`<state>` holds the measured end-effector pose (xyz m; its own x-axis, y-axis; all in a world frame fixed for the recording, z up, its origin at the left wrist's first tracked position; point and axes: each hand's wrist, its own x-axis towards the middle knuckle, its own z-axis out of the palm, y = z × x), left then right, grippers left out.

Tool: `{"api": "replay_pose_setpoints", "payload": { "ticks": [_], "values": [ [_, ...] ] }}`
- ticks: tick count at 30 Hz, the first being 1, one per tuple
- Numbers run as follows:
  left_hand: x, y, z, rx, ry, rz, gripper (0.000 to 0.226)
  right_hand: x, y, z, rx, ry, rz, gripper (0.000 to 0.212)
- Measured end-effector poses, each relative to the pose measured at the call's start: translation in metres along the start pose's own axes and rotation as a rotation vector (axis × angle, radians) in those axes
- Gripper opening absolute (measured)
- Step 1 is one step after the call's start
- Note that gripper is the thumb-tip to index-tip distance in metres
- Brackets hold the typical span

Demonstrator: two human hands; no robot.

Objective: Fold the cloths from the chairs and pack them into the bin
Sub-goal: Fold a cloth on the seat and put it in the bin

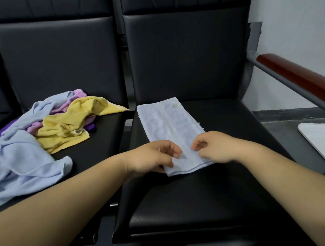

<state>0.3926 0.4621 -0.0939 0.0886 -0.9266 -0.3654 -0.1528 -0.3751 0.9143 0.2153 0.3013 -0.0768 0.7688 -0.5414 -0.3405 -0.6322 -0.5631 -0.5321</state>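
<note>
Left hand [153, 157] and right hand [213, 147] pinch the near end of the half-folded blue cloth [169, 122]; the heap [47, 127] on the left chair [105, 137] lies unfolded, nothing visibly packed

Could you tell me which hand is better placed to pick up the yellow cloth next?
Likely the left hand: the yellow cloth lies on the seat to its left; the right hand, across the blue towel, is farther.

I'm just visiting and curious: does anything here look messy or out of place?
Only the heap on the left seat: a yellow cloth, blue cloth and purple cloths lie crumpled together. The folded towel that the left hand and right hand pinch lies flat but askew.
</note>
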Motion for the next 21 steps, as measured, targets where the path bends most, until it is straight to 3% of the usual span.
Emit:
{"api": "replay_pose_setpoints", "payload": {
  "ticks": [2,4,8,13,16,21],
  "values": [
    [-0.004,0.000,0.001,0.092,-0.013,0.047,0.050,-0.002,-0.001,-0.001,0.003,-0.049,0.003,0.039],
    [-0.006,0.003,0.001,0.142,0.101,0.085,0.048,-0.006,-0.002,-0.002,0.000,-0.085,0.005,0.042],
    [-0.008,0.009,0.000,0.222,0.358,0.124,0.010,-0.009,-0.007,0.001,-0.067,-0.090,0.018,0.049],
    [-0.010,0.015,-0.015,0.342,0.492,0.077,0.010,0.002,-0.009,0.021,-0.168,0.189,0.050,0.011],
    [-0.016,0.017,-0.024,0.230,0.510,0.006,0.012,0.005,-0.009,0.020,-0.110,0.233,0.068,0.014],
    [-0.026,0.023,-0.040,-0.011,0.547,-0.097,0.012,-0.004,-0.016,0.006,0.146,0.136,0.012,0.026]
  ]
}}
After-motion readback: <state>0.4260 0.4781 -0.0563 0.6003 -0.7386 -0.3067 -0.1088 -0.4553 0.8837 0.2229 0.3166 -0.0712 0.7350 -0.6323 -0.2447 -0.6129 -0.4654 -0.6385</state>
